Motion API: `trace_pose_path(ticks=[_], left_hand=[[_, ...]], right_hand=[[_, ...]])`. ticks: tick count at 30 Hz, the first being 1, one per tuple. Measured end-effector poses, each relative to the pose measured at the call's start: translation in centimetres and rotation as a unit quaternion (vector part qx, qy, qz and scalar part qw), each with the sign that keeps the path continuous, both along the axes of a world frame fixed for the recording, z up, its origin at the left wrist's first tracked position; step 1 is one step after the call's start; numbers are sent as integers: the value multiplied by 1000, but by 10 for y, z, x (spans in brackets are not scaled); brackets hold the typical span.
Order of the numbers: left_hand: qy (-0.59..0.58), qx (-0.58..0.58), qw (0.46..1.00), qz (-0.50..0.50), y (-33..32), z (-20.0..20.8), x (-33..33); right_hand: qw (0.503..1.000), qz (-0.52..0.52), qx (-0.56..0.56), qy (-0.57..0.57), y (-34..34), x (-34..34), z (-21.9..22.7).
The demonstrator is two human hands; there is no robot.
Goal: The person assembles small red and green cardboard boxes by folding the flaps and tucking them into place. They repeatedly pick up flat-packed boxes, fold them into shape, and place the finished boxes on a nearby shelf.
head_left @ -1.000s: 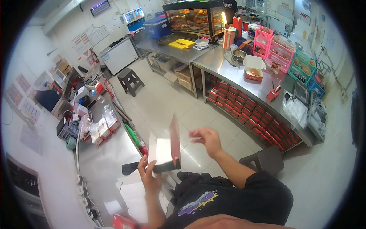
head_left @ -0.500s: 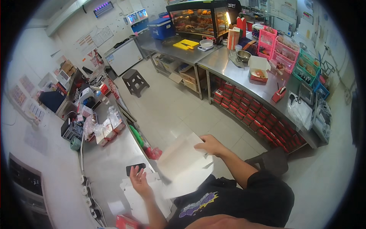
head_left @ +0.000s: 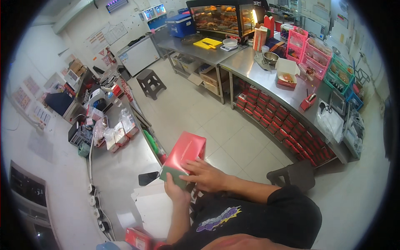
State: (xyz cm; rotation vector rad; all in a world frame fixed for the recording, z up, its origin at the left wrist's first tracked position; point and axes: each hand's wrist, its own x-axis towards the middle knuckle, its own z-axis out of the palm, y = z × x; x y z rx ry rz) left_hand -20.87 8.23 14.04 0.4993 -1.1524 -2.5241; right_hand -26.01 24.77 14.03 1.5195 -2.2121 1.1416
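Observation:
A red cardboard box (head_left: pixel 185 150) with a green end is between my two hands, tilted over the table's edge. My left hand (head_left: pixel 176 191) grips its near green end from below. My right hand (head_left: pixel 207 176) holds the near right part, fingers bent over the red face. White unfolded card blanks (head_left: pixel 156 206) lie stacked on the steel table beside my left forearm. A dark phone (head_left: pixel 148 178) lies just past the stack, left of the box.
The left steel table (head_left: pixel 112 175) carries several bagged boxes (head_left: pixel 121 135) and a red box (head_left: pixel 137 238). A dark stool (head_left: pixel 293 175) stands close on my right. Across the floor, a steel counter (head_left: pixel 250 62) holds an open food box (head_left: pixel 286 79) above shelved red boxes.
The white card blank in my right hand now appears as a red box with its sides folded up. My left hand has moved right from near the phone and taken hold of it.

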Motion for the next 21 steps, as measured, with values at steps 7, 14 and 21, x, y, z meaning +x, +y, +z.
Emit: trace_pose_path(ticks=[7,14,21], left_hand=[[163,20,984,-69,2,16,-3],[37,-136,988,-70,3,10,2],[87,-114,986,-85,2,18,-1]], right_hand=[[789,50,-394,-469,-8,16,1],[964,-101,-227,-100,-5,-8,31],[975,-50,-212,-35,3,-23,35]])
